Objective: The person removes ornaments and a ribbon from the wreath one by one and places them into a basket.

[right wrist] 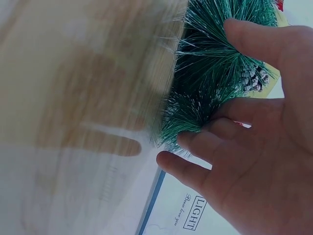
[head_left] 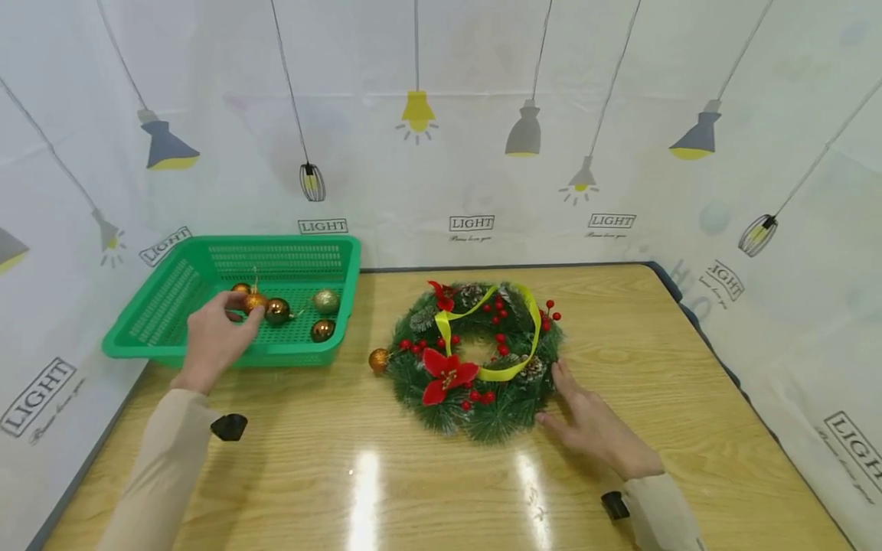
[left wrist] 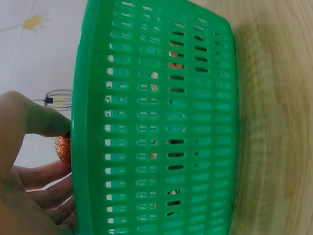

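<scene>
A green pine wreath (head_left: 475, 360) with red flowers, berries and a yellow ribbon lies mid-table. My right hand (head_left: 592, 421) rests against its near right edge with straight, spread fingers (right wrist: 205, 147) touching the needles (right wrist: 205, 73). A gold bauble (head_left: 378, 360) sits at the wreath's left edge. My left hand (head_left: 217, 333) reaches into the green plastic basket (head_left: 172, 291) and pinches a glittery orange bauble (head_left: 253, 301) between thumb and fingers; the left wrist view shows that bauble (left wrist: 63, 149) just over the basket's rim (left wrist: 80, 122).
Three more baubles (head_left: 278, 310) lie in the basket, bronze, pale gold and brown. The wooden table (head_left: 689, 398) is bordered by a white curtain printed with lamps on three sides.
</scene>
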A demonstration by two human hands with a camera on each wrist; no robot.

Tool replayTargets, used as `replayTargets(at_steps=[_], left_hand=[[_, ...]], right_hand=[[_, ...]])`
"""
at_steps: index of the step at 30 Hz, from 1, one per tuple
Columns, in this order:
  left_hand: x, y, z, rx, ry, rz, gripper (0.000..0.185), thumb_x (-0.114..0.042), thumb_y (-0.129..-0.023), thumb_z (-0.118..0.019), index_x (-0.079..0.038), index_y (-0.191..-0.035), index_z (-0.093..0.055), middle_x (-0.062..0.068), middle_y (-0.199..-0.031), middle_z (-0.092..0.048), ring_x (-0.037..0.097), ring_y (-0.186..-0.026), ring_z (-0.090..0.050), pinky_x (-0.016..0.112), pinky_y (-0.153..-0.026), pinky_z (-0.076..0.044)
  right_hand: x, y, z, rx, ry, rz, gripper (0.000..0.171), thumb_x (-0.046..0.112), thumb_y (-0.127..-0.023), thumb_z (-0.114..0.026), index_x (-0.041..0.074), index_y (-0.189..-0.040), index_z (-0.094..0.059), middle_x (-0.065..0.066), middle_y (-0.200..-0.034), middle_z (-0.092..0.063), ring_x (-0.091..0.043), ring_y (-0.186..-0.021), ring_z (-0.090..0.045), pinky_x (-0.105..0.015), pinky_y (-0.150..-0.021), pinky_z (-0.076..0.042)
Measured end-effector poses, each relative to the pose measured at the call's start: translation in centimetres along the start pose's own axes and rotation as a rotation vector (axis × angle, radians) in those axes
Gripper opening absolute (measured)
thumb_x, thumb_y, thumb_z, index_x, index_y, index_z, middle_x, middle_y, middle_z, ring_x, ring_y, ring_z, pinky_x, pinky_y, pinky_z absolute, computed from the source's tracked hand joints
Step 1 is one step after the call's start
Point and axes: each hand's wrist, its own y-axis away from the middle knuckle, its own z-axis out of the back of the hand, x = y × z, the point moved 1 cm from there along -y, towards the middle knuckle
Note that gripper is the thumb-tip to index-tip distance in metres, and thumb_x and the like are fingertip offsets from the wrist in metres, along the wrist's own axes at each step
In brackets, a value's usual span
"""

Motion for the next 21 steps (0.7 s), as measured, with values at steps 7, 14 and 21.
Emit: replayTargets(at_steps=[7, 14, 21], left_hand=[[0.6, 0.2, 0.2, 0.0, -0.011, 0.018, 0.053, -0.029, -0.103, -0.053, 0.011, -0.138, -0.05, 0.034, -0.132, -0.054, 0.047, -0.114, -0.055, 0.059, -0.085, -0.053], [-0.3, 0.9, -0.1, -0.04, 0.009, -0.029, 0.046, -0.026, -0.102, -0.054, 0.01, -0.132, -0.056, 0.032, -0.129, -0.058, 0.047, -0.114, -0.056, 0.06, -0.088, -0.052], [-2.8, 1.7, -1.1, -0.091, 0.069, -0.107, 0.036, -0.019, -0.101, -0.058, 0.007, -0.127, -0.061, 0.028, -0.12, -0.064, 0.042, -0.108, -0.06, 0.057, -0.09, -0.053]], right_hand=[[0.1, 0.1, -0.2, 0.002, -0.007, 0.0, 0.088, 0.033, -0.098, -0.067, -0.013, -0.155, -0.017, -0.034, -0.162, -0.01, -0.053, -0.131, -0.05, -0.058, -0.115, -0.035], [0.0, 0.1, -0.2, 0.004, -0.007, -0.003, 0.089, 0.033, -0.098, -0.067, -0.014, -0.155, -0.017, -0.035, -0.162, -0.011, -0.052, -0.125, -0.055, -0.058, -0.113, -0.037], [-0.2, -0.1, 0.0, 0.006, -0.009, -0.004, 0.09, 0.034, -0.098, -0.067, -0.013, -0.155, -0.016, -0.035, -0.162, -0.01, -0.051, -0.12, -0.059, -0.057, -0.113, -0.037]])
